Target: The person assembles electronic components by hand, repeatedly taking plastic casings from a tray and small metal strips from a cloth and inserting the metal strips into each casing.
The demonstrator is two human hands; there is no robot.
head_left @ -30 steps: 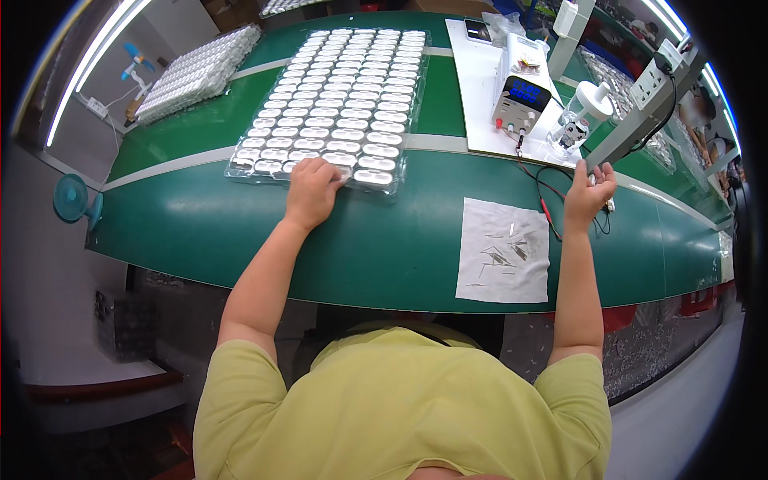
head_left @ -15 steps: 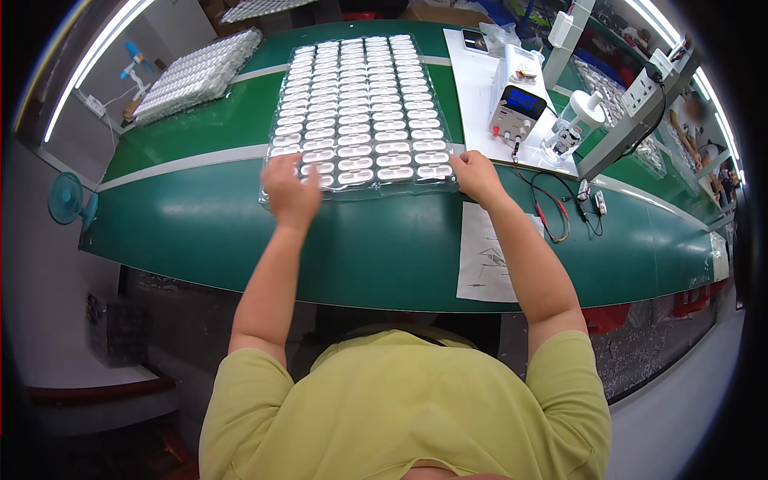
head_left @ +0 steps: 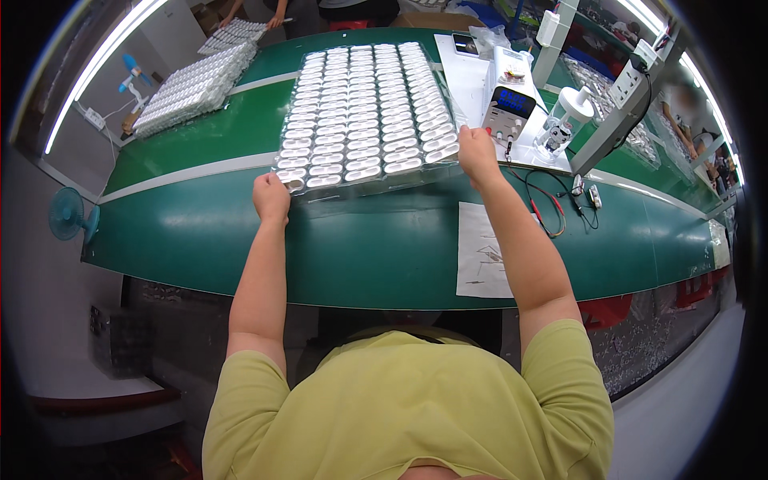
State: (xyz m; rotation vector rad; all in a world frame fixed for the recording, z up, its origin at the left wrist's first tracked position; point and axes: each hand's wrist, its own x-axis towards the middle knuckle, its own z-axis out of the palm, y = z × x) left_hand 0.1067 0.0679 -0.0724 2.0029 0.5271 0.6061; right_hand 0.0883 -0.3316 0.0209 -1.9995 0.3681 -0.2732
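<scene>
Your left hand (head_left: 272, 198) has its fingers curled shut on the near-left corner of the large clear plastic blister tray filled with rows of small white oval parts (head_left: 364, 112). Your right hand (head_left: 478, 154) pinches the tray's near-right corner the same way, thumb hidden, so I cannot tell exactly how far the fingers wrap under the edge.

The tray lies on the green conveyor belt (head_left: 360, 240), stretching straight away from both hands, its long axis running from you toward the far side. Both hands sit at its near edge, about equally close, one per corner.

Right of the tray stands a small white bench power supply with a blue display (head_left: 510, 108). Nearer you than the tray's right corner lies a white paper sheet (head_left: 480, 252), with red and black test leads (head_left: 548, 208) beside it. Far left of the tray rests a stack of similar trays (head_left: 192, 84).
</scene>
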